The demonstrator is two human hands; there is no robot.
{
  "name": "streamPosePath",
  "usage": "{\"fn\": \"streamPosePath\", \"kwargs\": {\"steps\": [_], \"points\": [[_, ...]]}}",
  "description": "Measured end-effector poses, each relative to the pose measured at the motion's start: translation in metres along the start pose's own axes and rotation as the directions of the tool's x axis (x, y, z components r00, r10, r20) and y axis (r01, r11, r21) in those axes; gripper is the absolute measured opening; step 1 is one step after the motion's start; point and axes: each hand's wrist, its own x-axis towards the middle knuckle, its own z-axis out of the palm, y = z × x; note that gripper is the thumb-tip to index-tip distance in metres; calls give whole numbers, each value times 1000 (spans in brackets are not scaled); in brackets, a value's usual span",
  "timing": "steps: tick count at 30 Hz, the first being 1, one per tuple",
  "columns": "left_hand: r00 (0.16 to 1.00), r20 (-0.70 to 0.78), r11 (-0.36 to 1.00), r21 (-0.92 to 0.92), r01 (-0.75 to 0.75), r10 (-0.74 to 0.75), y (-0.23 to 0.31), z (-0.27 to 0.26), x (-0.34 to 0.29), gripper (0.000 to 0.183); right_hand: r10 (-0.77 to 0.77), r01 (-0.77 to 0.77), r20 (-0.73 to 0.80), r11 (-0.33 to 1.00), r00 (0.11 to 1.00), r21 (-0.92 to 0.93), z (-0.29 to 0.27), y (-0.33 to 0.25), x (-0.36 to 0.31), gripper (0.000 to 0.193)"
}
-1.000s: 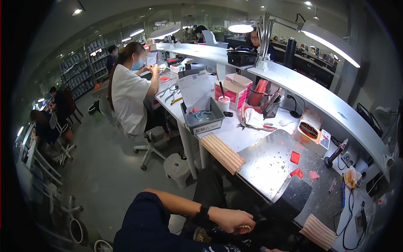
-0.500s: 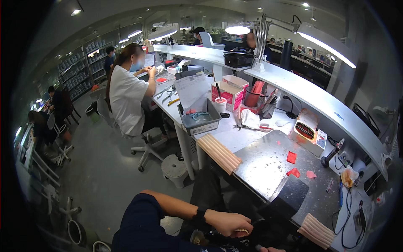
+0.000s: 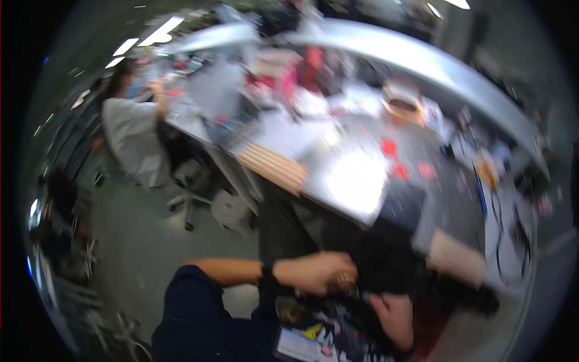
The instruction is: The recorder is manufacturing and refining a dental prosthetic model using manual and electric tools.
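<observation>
My left hand (image 3: 316, 271) is closed around a small yellowish dental model (image 3: 345, 279), whose row of teeth peeks out at the fingers. To its right, my right hand (image 3: 395, 320) has its fingers curled together. Blur hides what they hold, if anything. Both hands are above my lap, in front of the desk edge, a little apart from each other. A badge card (image 3: 304, 347) hangs on my dark clothing below them.
A shiny metal plate (image 3: 338, 196) covers the desk, with red wax pieces (image 3: 389, 146) and a dark pad (image 3: 401, 202). Ribbed tan pads line the edge at left (image 3: 274, 169) and right (image 3: 456, 259). A grey tray (image 3: 232, 127) stands farther left; beyond sits a co-worker (image 3: 136, 139).
My view has swung, blurring the scene and shifting the desk up and left. My right hand has come further into view from the lower edge. The dental model stays in my left hand.
</observation>
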Motion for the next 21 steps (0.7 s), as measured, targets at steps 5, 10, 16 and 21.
{"fn": "streamPosePath", "kwargs": {"steps": [5, 10, 16, 21], "points": [[985, 21, 985, 22, 173, -174, 11, -13, 10, 34, 37, -36, -34, 999, 999, 30, -5, -12, 13, 44], [980, 97, 984, -4, 176, -175, 4, -8, 27, 37, 109, -103, -69, 991, 992, 79, 2, 0, 17, 43], [970, 171, 984, -21, 177, -171, 8, 2, 29, 37, 107, -102, -32, 986, 994, 129, 10, 7, 9, 43], [973, 171, 985, -45, 166, -156, 14, 2, 27, 36, -49, 59, -34, 882, 998, 468, 3, 17, 6, 46]]}}
